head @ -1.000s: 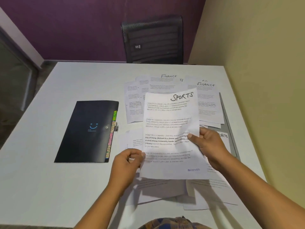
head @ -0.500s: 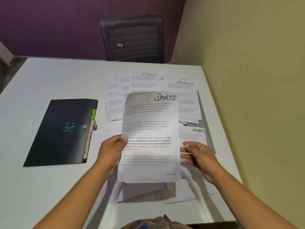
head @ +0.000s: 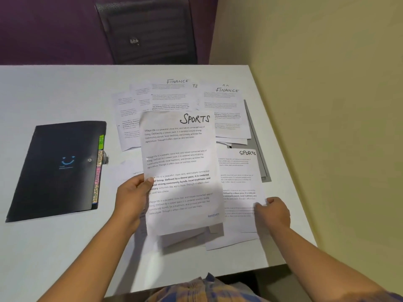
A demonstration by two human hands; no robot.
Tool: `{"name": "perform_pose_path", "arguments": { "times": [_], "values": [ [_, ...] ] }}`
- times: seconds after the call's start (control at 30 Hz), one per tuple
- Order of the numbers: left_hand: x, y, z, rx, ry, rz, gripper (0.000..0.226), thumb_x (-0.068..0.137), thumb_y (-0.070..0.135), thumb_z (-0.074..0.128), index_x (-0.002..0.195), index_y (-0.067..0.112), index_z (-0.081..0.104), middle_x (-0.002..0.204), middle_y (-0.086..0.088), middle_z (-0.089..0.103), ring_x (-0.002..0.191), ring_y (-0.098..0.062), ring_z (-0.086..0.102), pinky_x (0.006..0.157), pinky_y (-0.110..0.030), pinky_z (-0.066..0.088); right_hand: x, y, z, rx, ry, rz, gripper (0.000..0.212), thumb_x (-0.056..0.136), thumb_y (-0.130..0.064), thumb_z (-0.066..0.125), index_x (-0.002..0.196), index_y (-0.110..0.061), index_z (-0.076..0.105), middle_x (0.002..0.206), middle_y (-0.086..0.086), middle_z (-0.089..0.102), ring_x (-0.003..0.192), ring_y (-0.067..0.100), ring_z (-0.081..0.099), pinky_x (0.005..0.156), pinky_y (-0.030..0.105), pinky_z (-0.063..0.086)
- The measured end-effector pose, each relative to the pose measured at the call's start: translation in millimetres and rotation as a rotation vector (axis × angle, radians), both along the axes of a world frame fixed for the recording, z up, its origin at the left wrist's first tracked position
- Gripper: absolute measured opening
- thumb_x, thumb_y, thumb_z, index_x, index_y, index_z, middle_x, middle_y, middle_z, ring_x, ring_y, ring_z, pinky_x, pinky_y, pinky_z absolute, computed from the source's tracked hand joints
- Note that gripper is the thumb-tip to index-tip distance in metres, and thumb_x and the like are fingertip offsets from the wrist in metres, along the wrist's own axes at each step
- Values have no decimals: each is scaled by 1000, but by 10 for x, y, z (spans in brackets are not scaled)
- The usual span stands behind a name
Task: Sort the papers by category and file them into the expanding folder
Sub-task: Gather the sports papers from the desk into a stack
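Observation:
My left hand [head: 133, 197] holds a white sheet headed SPORTS [head: 181, 168] by its left edge, lifted above the table. My right hand [head: 275, 213] pinches the right edge of a second SPORTS sheet [head: 242, 177] that lies on the table. Behind them, several more sheets are spread out, two headed FINANCE [head: 174, 92] [head: 226, 105]. The black expanding folder [head: 58, 168] lies shut at the left, with coloured labelled tabs [head: 98, 171] along its right edge.
The white table [head: 54, 88] ends at a beige wall on the right. A dark office chair [head: 148, 29] stands behind the far edge. A grey flat item [head: 255, 140] lies under the papers by the wall. More sheets lie beneath the lifted one.
My right hand let go of the lifted SPORTS sheet and moved right onto the second SPORTS sheet. The left hand now holds the lifted sheet alone. The view shifted right.

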State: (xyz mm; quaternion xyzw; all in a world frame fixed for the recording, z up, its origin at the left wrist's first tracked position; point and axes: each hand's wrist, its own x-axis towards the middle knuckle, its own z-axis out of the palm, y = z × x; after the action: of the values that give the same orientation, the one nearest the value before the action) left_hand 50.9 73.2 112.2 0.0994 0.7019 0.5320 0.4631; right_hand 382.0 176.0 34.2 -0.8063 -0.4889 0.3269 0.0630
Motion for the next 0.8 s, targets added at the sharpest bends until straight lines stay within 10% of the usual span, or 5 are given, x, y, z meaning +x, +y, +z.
{"name": "perform_pose_path", "arguments": {
  "times": [0.33,0.57,0.8],
  "values": [
    [41,-1,67,-12,-17,28,18,95,4,59,109,4,71,95,-9,76,66,-10,71,53,-17,54,-51,110,-83,-104,-211,154,69,70,-50,82,115,-12,47,99,6,60,96,32,63,77,43,56],
    [-10,-36,60,-51,1,34,16,95,7,60,106,8,72,83,-2,77,65,-15,68,50,-20,52,-15,117,-172,8,9,-64,6,83,-16,69,83,-11,66,85,7,70,67,23,60,63,29,49],
    [-66,-121,30,-39,-26,88,19,96,6,59,110,6,70,101,-10,76,92,-27,71,88,-39,56,4,185,126,185,274,-116,4,87,-12,69,84,-11,68,76,4,68,76,28,64,64,28,45]
  ]
}}
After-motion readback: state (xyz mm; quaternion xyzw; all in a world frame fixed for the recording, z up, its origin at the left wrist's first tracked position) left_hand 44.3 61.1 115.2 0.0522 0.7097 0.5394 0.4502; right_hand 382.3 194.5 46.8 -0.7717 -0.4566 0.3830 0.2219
